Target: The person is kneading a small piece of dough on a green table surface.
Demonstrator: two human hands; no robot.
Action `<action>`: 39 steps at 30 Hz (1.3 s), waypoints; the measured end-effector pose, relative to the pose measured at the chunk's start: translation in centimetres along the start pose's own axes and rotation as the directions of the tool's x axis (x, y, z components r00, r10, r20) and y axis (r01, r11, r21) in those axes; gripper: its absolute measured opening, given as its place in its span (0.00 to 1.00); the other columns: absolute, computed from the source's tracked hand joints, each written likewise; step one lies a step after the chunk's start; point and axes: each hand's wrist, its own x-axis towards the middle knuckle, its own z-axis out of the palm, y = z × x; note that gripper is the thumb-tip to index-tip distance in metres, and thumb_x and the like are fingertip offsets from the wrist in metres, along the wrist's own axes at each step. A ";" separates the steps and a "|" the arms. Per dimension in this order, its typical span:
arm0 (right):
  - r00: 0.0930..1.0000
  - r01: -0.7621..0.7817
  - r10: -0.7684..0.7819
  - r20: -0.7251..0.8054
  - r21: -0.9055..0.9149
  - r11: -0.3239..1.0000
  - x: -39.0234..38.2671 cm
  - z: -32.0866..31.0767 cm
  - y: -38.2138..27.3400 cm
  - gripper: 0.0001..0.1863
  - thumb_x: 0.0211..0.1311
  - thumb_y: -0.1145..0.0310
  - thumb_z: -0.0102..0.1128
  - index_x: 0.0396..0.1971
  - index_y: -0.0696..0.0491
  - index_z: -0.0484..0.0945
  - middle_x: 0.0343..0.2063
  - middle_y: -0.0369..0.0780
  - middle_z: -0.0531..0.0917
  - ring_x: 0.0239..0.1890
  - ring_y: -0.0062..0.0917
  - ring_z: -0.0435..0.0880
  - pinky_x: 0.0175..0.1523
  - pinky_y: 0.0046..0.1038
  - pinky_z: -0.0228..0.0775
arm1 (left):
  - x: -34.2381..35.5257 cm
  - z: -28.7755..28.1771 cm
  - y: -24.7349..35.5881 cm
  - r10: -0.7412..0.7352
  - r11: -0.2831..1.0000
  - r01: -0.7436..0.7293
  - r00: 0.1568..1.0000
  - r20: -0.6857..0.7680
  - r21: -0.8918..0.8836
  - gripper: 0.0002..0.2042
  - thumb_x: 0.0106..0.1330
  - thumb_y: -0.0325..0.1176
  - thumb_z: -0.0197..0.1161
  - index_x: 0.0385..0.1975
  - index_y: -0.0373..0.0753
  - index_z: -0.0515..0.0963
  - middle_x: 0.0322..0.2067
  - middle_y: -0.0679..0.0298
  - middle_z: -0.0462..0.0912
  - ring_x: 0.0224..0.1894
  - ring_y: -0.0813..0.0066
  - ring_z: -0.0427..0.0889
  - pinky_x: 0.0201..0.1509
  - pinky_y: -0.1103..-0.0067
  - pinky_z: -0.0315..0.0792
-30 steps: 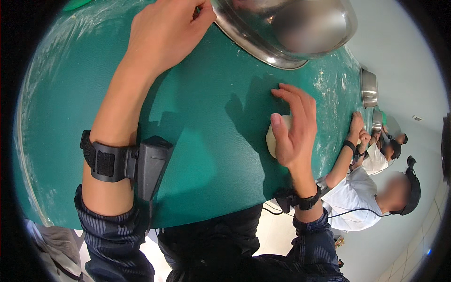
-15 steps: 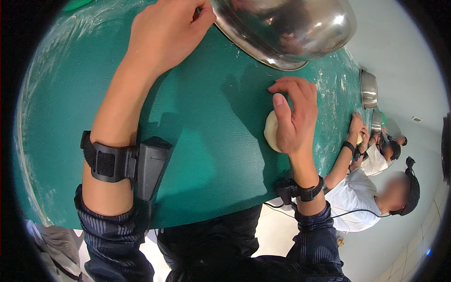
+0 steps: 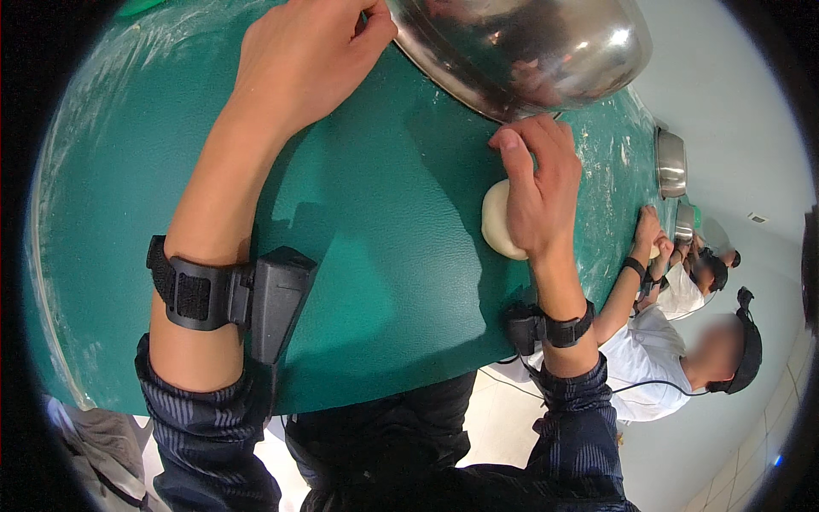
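A shiny steel bowl (image 3: 529,55) lies with its rounded outside toward me at the top of the view, its upper part cut off by the frame. My left hand (image 3: 311,60) is closed at the left side of its rim; the fingertips are partly out of view. At the near rim, my right hand (image 3: 550,183) has its fingers curled against the edge, thumb bent in. Just left of the right palm and partly behind it, a smooth, round, pale dough ball (image 3: 501,224) sits on the green table (image 3: 401,282).
Flour streaks mark the table's left and right sides. Beyond the right edge, a co-worker (image 3: 653,363) in white works dough with both hands, with another person (image 3: 682,290) farther off. Steel bowls (image 3: 671,162) stand there. Black straps with boxes circle my forearms.
My right hand has moved up from over the dough ball to the bowl's near rim, and its fingers have curled in. More of the dough shows. The left hand has barely moved.
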 end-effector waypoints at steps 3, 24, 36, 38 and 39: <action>1.000 0.017 -0.017 -0.015 0.005 1.000 0.5 0.1 0.0 0.14 0.73 0.61 0.64 0.33 0.56 0.84 0.33 0.44 0.82 0.44 0.44 0.77 0.51 0.41 0.71 | 0.2 -0.3 0.1 -0.029 1.000 0.030 0.999 0.043 -0.007 0.09 0.77 0.33 0.60 0.37 0.34 0.84 0.27 0.48 0.85 0.28 0.47 0.85 0.33 0.61 0.75; 0.976 0.066 -0.045 -0.211 0.092 0.994 1.7 1.3 0.6 0.23 0.77 0.63 0.64 0.21 0.59 0.73 0.16 0.46 0.70 0.17 0.38 0.66 0.26 0.37 0.60 | 0.0 -0.3 -0.1 -0.014 1.000 0.014 1.000 0.016 0.004 0.10 0.76 0.34 0.61 0.38 0.35 0.85 0.27 0.48 0.86 0.29 0.46 0.85 0.33 0.60 0.75; 0.965 0.184 -0.165 -0.202 0.080 0.980 3.3 1.5 0.9 0.22 0.76 0.65 0.65 0.19 0.56 0.73 0.15 0.46 0.71 0.16 0.41 0.69 0.25 0.38 0.62 | 0.0 -0.2 0.0 -0.020 0.999 0.019 1.000 0.012 0.034 0.10 0.76 0.34 0.61 0.36 0.35 0.84 0.26 0.48 0.85 0.28 0.46 0.84 0.33 0.59 0.74; 0.962 0.193 -0.174 -0.210 0.075 0.978 3.5 1.5 1.0 0.22 0.76 0.65 0.65 0.19 0.56 0.74 0.15 0.46 0.72 0.16 0.41 0.70 0.25 0.38 0.62 | 0.1 -0.1 0.0 -0.022 0.999 0.021 1.000 0.017 0.045 0.10 0.76 0.34 0.61 0.36 0.34 0.83 0.26 0.48 0.85 0.28 0.46 0.84 0.33 0.59 0.74; 0.959 0.209 -0.190 -0.211 0.070 0.975 3.5 1.6 1.0 0.22 0.76 0.65 0.65 0.19 0.56 0.73 0.16 0.46 0.72 0.16 0.41 0.70 0.25 0.38 0.62 | 0.1 -0.1 -0.1 -0.024 0.998 0.023 0.999 0.021 0.060 0.10 0.76 0.34 0.61 0.36 0.34 0.83 0.26 0.48 0.85 0.28 0.46 0.84 0.33 0.59 0.75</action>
